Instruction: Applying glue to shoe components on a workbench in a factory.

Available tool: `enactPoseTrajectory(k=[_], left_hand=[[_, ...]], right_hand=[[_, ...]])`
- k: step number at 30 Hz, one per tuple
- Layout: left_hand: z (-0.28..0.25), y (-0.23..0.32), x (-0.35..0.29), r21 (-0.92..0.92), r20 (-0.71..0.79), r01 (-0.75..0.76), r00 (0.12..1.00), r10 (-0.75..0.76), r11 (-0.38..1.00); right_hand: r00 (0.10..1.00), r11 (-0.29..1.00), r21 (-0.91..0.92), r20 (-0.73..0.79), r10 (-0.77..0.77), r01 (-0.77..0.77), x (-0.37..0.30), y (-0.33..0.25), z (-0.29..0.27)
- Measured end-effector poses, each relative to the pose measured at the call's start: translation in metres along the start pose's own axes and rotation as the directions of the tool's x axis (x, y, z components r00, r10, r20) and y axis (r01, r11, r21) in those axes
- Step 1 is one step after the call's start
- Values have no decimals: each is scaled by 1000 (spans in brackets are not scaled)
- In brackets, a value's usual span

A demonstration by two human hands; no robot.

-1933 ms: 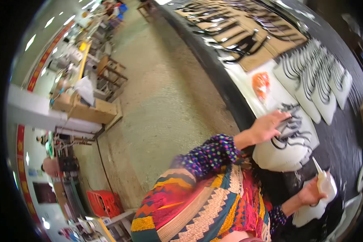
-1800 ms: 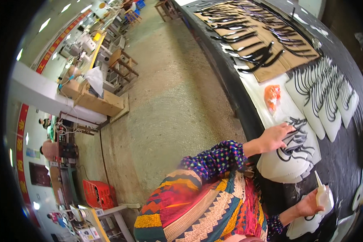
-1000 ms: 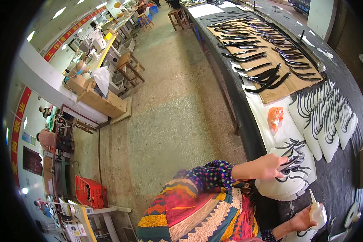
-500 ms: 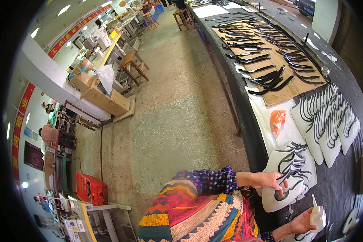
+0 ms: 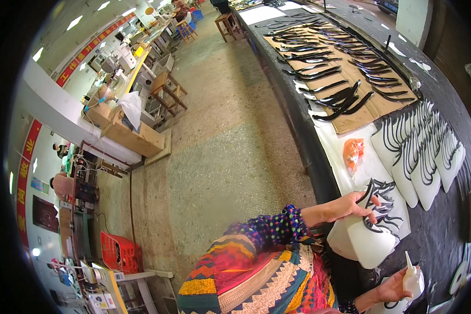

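My left hand (image 5: 350, 205) pinches the black-edged end of a white panel (image 5: 372, 247) lying on top of a pile. The pile is of white panels with curved black strips (image 5: 384, 196) along their edges, at the near end of the table. In my right hand (image 5: 393, 288) is a small white squeeze bottle (image 5: 413, 282) with a thin pointed nozzle, tilted slightly and pointing up. Beneath that hand, part of another white piece with a black curve shows; most of it is hidden.
Beyond the pile, overlapping rows of white black-edged panels (image 5: 421, 157) cover the dark table (image 5: 447, 220). An orange plastic bag (image 5: 353, 154) rests on white paper. Glossy black strips lie on brown cardboard (image 5: 353, 116). Stools (image 5: 166, 90) and a red crate (image 5: 120, 251) stand left.
My left hand has moved away from me to the black-edged end of the panels, and the top panel lies at a different angle. The right hand still holds the bottle, almost unmoved.
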State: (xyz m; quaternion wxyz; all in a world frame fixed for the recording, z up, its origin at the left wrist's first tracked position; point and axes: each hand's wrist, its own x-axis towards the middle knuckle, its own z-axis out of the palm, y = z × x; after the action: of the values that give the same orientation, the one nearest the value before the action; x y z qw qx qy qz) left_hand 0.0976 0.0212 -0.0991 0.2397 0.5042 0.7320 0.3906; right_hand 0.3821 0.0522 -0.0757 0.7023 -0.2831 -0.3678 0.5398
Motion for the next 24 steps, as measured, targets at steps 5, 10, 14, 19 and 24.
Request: enactPoseTrajectory(k=[5,10,14,19,24], left_hand=[[4,12,-13,60,-77,-72,994,77,996],[35,37,-40,27,-36,-162,986,163,986],[71,56,-80,-121,108,-275,952,288,954],[94,61,-110,-279,233,-285,906,352,917],[98,60,-104,-444,416,-49,873,254,895]], right_hand=[[1000,1000,-18,-18,3,-4,-6,-8,-4],[992,969,-237,-86,-88,65,-36,-64,-4],[940,913,-382,-238,-246,142,-95,-132,-13],[889,858,-483,-297,-349,176,-143,-167,-26],[878,852,-492,-310,-364,179,-156,-181,-13]])
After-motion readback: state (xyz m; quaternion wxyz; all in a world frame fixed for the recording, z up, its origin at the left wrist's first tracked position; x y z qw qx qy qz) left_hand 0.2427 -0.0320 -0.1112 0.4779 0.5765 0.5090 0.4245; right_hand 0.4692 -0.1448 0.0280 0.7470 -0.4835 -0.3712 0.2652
